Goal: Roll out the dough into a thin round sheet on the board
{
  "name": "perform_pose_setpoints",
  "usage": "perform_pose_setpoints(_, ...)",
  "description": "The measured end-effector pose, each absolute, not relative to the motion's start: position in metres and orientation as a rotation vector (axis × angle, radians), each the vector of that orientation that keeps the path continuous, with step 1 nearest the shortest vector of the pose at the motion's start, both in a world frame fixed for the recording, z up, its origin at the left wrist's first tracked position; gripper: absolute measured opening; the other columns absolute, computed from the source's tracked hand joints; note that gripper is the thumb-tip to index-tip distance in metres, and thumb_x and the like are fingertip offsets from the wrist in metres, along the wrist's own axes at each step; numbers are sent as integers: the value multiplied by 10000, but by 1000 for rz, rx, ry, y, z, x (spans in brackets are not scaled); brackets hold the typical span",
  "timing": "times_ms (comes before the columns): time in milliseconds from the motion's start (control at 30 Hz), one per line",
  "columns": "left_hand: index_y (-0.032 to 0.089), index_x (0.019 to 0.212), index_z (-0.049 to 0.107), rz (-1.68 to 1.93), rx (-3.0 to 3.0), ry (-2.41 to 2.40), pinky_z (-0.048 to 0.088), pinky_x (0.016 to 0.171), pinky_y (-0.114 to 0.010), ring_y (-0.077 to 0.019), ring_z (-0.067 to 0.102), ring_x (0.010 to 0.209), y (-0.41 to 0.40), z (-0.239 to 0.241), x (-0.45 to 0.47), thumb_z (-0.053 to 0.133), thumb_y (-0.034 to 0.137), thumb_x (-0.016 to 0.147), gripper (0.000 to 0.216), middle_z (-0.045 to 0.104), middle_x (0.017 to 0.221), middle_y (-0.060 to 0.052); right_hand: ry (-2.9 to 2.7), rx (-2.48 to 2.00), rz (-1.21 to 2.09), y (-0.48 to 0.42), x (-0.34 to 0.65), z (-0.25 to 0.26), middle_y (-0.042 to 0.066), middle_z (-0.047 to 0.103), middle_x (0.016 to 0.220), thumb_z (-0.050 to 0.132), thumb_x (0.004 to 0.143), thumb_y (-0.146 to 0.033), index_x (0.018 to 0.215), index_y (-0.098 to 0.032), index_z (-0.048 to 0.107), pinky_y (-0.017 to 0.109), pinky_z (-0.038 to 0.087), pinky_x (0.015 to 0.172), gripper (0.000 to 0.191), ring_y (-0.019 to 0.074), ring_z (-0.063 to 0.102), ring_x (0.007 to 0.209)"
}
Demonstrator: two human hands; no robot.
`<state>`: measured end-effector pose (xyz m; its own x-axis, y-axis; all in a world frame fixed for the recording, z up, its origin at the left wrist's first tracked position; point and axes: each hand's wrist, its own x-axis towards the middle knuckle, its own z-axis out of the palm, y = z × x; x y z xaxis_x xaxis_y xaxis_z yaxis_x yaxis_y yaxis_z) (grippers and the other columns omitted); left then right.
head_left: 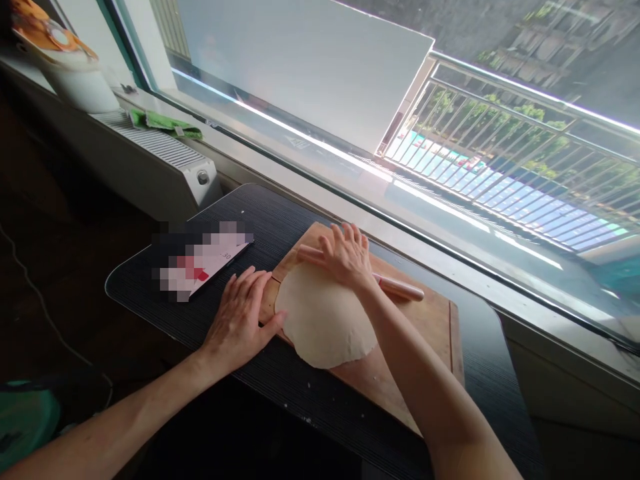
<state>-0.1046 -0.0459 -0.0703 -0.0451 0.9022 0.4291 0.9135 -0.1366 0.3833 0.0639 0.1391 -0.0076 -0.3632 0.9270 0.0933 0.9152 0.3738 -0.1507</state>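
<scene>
A thin, roughly round sheet of dough [325,320] lies on a wooden cutting board [435,327]. Across the far side of the dough rests a wooden rolling pin [403,288]. My right hand [347,257] lies palm down over the pin's middle, its fingers stretched out past it and hiding part of it. At the board's left corner, my left hand [243,310] is spread with its fingers extended. Its thumb touches the dough's left edge, and its fingertips reach the board's edge.
Left of the board, a phone [215,260], partly pixelated, lies on the dark table [255,207]. Beyond are a large window, a radiator [200,177] with a green cloth [165,124], and a white container [83,83]. A pale cable [40,293] runs at lower left.
</scene>
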Motion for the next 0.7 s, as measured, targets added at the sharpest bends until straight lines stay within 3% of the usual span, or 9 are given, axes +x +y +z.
perform_pose_setpoints(133, 143, 1398, 384, -939, -2155, -2042, 323, 1141, -601, -380, 417, 1384, -45, -72, -107, 495, 510, 926, 608, 545, 1380, -193, -2316, -1852, 225, 171, 60, 0, 150, 289, 1623, 234, 1042, -500, 1525, -177, 372, 548, 199, 1189, 597, 316, 193, 1516)
perform_pose_setpoints(267, 159, 1419, 356, -949, -2158, -2047, 334, 1131, -610, -381, 411, 1392, -45, -72, -107, 490, 516, 927, 623, 541, 1384, -190, -2529, -1612, 213, 134, 67, -5, 115, 369, 1585, 256, 1030, -552, 1508, -222, 397, 510, 242, 1182, 598, 294, 230, 1501)
perform_pose_setpoints(367, 173, 1432, 347, -950, -2173, -2049, 335, 1132, -608, -380, 411, 1395, -46, -74, -107, 497, 513, 923, 630, 536, 1393, -183, -2595, -1446, 96, 114, 69, -10, 90, 385, 1581, 304, 1016, -579, 1474, -259, 451, 505, 180, 1207, 578, 281, 206, 1508)
perform_pose_setpoints(567, 152, 1419, 360, -922, -2153, -2069, 329, 1130, -613, -388, 409, 1394, -45, -76, -108, 461, 548, 930, 637, 530, 1396, -196, -2365, -1779, 251, 182, 62, 0, 132, 268, 1634, 229, 1042, -520, 1534, -197, 358, 551, 169, 1199, 602, 299, 167, 1523)
perform_pose_setpoints(700, 153, 1423, 349, -926, -2158, -2056, 338, 1125, -610, -384, 421, 1383, -45, -75, -108, 456, 549, 935, 637, 534, 1385, -196, -2534, -1621, 325, 155, 62, -3, 126, 320, 1611, 244, 1027, -568, 1529, -204, 369, 533, 197, 1197, 633, 295, 195, 1513)
